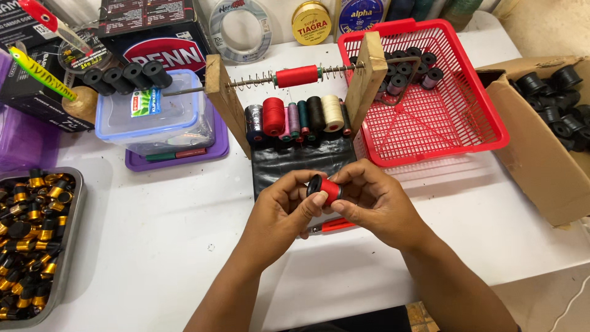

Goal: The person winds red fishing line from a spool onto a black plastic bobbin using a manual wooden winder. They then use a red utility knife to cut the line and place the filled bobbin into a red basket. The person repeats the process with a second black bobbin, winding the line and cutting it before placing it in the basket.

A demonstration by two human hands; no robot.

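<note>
Both hands meet at frame centre: the left hand (pixel 279 209) and right hand (pixel 375 200) pinch a small red-wound spool (pixel 326 188) between fingertips. It looks light, rigid, with smooth thread; the black end flanges seem the surest grip.

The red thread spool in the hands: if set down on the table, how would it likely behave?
The red thread spool is a short cylinder with a black flange, so on its side it would probably roll on the white table. Pinched by fingertips of the left hand and right hand, it looks light. The wound thread probably grips well.
</note>
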